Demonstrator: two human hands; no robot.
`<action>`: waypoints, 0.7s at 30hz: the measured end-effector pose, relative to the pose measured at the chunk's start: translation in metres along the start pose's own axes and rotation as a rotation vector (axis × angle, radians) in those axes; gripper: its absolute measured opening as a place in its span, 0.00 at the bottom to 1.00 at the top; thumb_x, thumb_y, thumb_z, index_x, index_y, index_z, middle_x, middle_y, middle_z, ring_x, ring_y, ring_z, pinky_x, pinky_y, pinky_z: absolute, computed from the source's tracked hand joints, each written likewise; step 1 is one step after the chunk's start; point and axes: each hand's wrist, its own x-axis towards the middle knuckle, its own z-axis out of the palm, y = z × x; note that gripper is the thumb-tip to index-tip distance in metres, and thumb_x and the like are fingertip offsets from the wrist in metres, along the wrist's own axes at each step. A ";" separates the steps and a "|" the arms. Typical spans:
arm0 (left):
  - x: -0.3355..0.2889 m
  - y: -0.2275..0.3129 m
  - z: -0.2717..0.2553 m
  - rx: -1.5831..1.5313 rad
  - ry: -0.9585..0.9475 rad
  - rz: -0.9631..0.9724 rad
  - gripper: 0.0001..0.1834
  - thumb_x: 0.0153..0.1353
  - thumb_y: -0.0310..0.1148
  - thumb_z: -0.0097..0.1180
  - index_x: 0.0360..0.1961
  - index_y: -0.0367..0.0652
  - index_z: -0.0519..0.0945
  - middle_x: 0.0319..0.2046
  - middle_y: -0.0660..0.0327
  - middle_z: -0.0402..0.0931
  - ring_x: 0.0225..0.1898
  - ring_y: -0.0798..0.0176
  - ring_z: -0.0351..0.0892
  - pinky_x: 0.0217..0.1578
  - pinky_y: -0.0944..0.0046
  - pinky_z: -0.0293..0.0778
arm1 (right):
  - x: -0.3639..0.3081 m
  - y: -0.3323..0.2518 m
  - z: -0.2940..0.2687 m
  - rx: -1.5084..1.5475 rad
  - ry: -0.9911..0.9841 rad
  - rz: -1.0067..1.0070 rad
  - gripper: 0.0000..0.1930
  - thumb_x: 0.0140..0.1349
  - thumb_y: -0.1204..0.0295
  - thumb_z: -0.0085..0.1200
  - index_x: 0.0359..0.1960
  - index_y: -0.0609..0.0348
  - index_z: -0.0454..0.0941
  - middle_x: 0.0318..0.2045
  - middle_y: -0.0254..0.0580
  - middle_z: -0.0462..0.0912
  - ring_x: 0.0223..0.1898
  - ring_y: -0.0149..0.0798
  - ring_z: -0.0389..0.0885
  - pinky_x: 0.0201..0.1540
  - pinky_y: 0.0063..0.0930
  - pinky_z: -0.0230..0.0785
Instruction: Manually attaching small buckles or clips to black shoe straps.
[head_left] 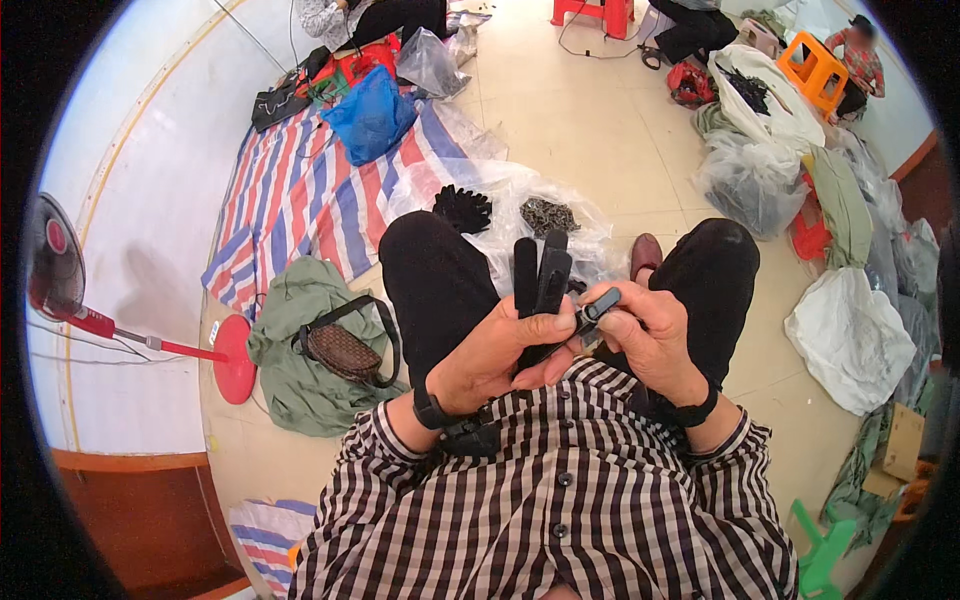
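The person's left hand (520,345) is clamped around several long black strips (552,275), whose rounded ends stand up past the fingers, while the right hand (655,335) pinches a small dark grey clip-like piece (604,302) between thumb and forefinger, just beside the left fingertips. Both hands meet in front of the checked shirt (610,500), between the knees of the black trousers (430,290), which bound the room to either side. Ahead, a clear plastic sheet (590,228) with a crumpled edge carries a black bundle (462,208) and, to its right, a heap of small brownish pieces (550,215). A striped tarp (300,200) lies to the left; from its right edge the tiled floor (600,140) runs across to the bulky plastic bag (750,185). Nearer, green cloth (285,340) under a brown waist bag (345,352) and a red-based fan (235,362) edge the left side, a white sack (850,340) the right.
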 end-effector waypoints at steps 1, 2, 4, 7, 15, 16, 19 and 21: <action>0.001 0.000 0.001 0.019 0.006 -0.010 0.11 0.60 0.36 0.51 0.29 0.37 0.73 0.13 0.57 0.71 0.06 0.73 0.60 0.08 0.77 0.55 | 0.000 0.000 0.000 -0.001 -0.004 0.004 0.09 0.59 0.75 0.49 0.39 0.65 0.75 0.25 0.36 0.78 0.25 0.25 0.75 0.28 0.18 0.66; 0.002 0.000 0.001 0.015 0.004 -0.008 0.11 0.60 0.36 0.51 0.29 0.37 0.73 0.13 0.57 0.71 0.06 0.73 0.60 0.08 0.77 0.55 | 0.000 -0.002 -0.002 -0.048 -0.018 -0.021 0.09 0.58 0.75 0.49 0.40 0.65 0.74 0.26 0.38 0.79 0.26 0.27 0.76 0.29 0.19 0.67; 0.004 -0.001 0.001 0.041 -0.041 0.005 0.11 0.60 0.36 0.50 0.29 0.37 0.73 0.14 0.57 0.71 0.06 0.74 0.60 0.08 0.77 0.56 | -0.001 0.001 -0.002 -0.057 -0.013 -0.069 0.10 0.59 0.75 0.49 0.41 0.65 0.74 0.24 0.37 0.78 0.23 0.25 0.75 0.27 0.18 0.66; 0.007 -0.005 -0.001 0.003 0.031 0.004 0.11 0.61 0.36 0.50 0.30 0.37 0.74 0.14 0.57 0.71 0.07 0.74 0.61 0.08 0.77 0.56 | -0.004 0.003 0.000 0.083 -0.001 0.073 0.10 0.60 0.75 0.48 0.41 0.65 0.75 0.22 0.33 0.76 0.20 0.21 0.70 0.23 0.15 0.62; 0.001 -0.006 -0.003 0.030 -0.032 0.003 0.09 0.61 0.32 0.47 0.32 0.35 0.73 0.15 0.56 0.72 0.07 0.73 0.62 0.09 0.77 0.57 | -0.007 0.008 0.000 0.355 0.125 0.156 0.09 0.60 0.76 0.48 0.41 0.64 0.75 0.19 0.26 0.70 0.17 0.18 0.61 0.19 0.12 0.53; 0.001 -0.006 -0.003 0.019 -0.018 -0.002 0.09 0.61 0.32 0.48 0.32 0.35 0.73 0.15 0.56 0.72 0.07 0.74 0.61 0.09 0.77 0.56 | -0.007 0.006 0.001 0.379 0.133 0.155 0.09 0.60 0.76 0.48 0.42 0.64 0.75 0.19 0.26 0.70 0.17 0.18 0.61 0.19 0.12 0.52; 0.000 -0.006 0.001 0.050 0.011 0.002 0.09 0.60 0.33 0.48 0.32 0.35 0.73 0.13 0.58 0.71 0.07 0.74 0.59 0.08 0.77 0.54 | -0.007 0.005 0.001 0.392 0.131 0.148 0.10 0.60 0.76 0.48 0.42 0.65 0.75 0.18 0.26 0.69 0.17 0.18 0.61 0.19 0.12 0.52; 0.001 -0.005 0.003 0.092 0.024 0.009 0.09 0.60 0.33 0.48 0.31 0.36 0.73 0.12 0.60 0.69 0.06 0.75 0.57 0.08 0.77 0.53 | -0.006 0.004 0.001 0.379 0.125 0.143 0.10 0.60 0.76 0.48 0.42 0.65 0.75 0.18 0.26 0.69 0.17 0.18 0.61 0.19 0.11 0.52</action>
